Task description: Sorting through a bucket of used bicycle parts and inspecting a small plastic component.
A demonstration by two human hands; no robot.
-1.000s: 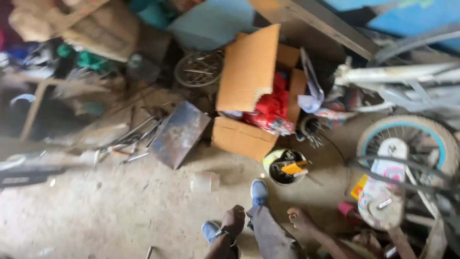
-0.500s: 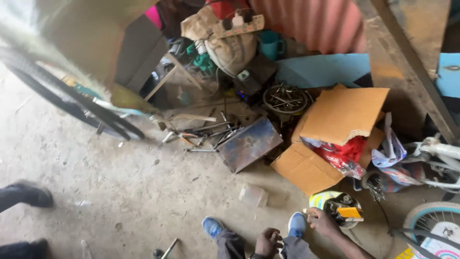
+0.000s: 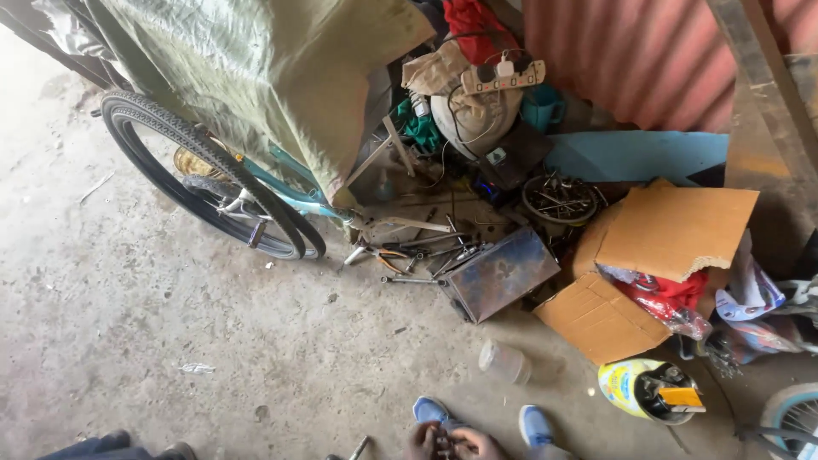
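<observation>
1. Your left hand (image 3: 423, 441) and right hand (image 3: 477, 444) meet at the near edge of the view, fingers curled together around a small dark metal part (image 3: 442, 442); whether either hand truly clamps it cannot be told, since the frame cuts them off.
2. Your blue shoes (image 3: 430, 411) sit on the concrete floor (image 3: 170, 341) just beyond the hands, one to each side; a thin metal tool (image 3: 359, 447) lies near your left hand, apart from it.
3. A clear plastic jar (image 3: 504, 361) lies on its side just beyond the shoes; a yellow tin (image 3: 649, 390) holding odds and ends stands to the right.
4. Farther off, an open cardboard box (image 3: 648, 264) spills red cloth (image 3: 673, 294); a rusty metal tray (image 3: 498, 274) leans beside it, to its left; spanners and pliers (image 3: 409, 255) lie scattered left of the tray.
5. At far left, a bicycle wheel (image 3: 196, 175) juts from under a green tarpaulin (image 3: 273, 77); a power strip (image 3: 503, 77) rests on a bundle against the red corrugated wall (image 3: 630, 60).
6. Another person's dark shoes (image 3: 111, 445) show at the near left corner.
</observation>
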